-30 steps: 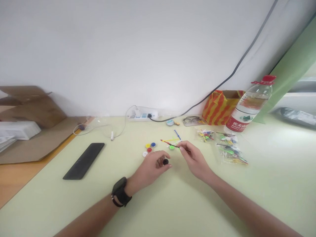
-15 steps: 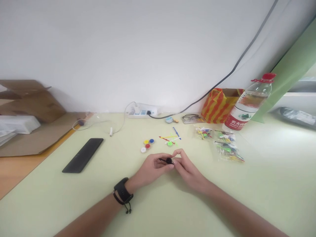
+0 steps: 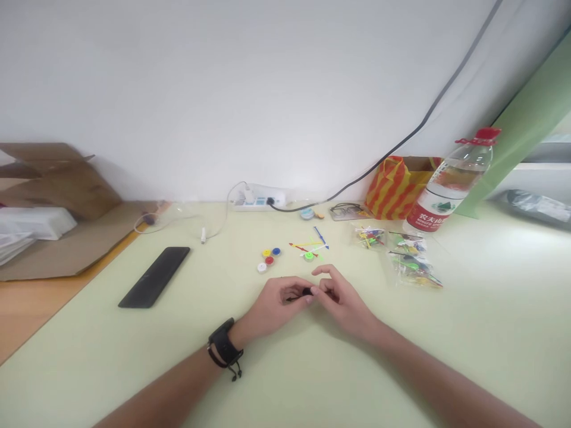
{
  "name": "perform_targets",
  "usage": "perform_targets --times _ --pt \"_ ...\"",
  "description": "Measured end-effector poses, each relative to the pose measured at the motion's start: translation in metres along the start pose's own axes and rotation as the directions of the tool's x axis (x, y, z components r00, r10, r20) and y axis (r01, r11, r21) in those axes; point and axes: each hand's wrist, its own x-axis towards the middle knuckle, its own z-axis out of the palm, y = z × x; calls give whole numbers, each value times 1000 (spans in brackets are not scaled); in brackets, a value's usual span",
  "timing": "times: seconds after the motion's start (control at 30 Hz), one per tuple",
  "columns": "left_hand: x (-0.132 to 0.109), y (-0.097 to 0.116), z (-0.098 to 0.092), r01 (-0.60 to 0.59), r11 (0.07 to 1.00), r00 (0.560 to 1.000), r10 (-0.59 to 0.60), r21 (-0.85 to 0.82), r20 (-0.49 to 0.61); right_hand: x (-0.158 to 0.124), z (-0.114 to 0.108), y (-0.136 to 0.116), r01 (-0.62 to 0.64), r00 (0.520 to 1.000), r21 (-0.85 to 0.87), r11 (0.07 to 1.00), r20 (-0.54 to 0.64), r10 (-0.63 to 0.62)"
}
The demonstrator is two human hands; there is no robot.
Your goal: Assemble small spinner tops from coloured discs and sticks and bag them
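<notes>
My left hand (image 3: 274, 306) is closed, pinching a thin black arrow-tipped stick (image 3: 292, 298) between thumb and fingers. At the fingertips a small black disc (image 3: 306, 291) shows in part, against the stick. My right hand (image 3: 345, 306) meets it there, its thumb pressed on the disc and its index finger raised. Whether disc and stick are joined is hidden. Beyond the hands lie a white disc (image 3: 262, 268), a red disc (image 3: 269, 261), a yellow disc (image 3: 266, 253) and a blue disc (image 3: 276, 252). Beside these, a green disc (image 3: 309, 256) rests by coloured arrow sticks (image 3: 322, 236).
Clear bags of coloured parts (image 3: 414, 270) lie right. Behind them stand a water bottle (image 3: 450, 187) and a striped bag (image 3: 388, 187). A black flat case (image 3: 155, 277) lies left, near a cardboard box (image 3: 84, 190). A power strip (image 3: 279, 199) sits by the wall.
My right thumb has moved over the black disc, which is now more covered. The right index finger has straightened and lifted off. The view has shifted slightly.
</notes>
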Motion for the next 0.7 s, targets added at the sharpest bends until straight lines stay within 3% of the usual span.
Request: perform_targets --times 0.33,0.7 --pt "-1 -2 -1 -2 996 998 8 92 -62 4 -6 1 3 999 -1 1000 -36 -3" --pt "2 -2 -5 35 999 997 -33 28 -75 4 -10 -4 -52 999 -20 998 2 52"
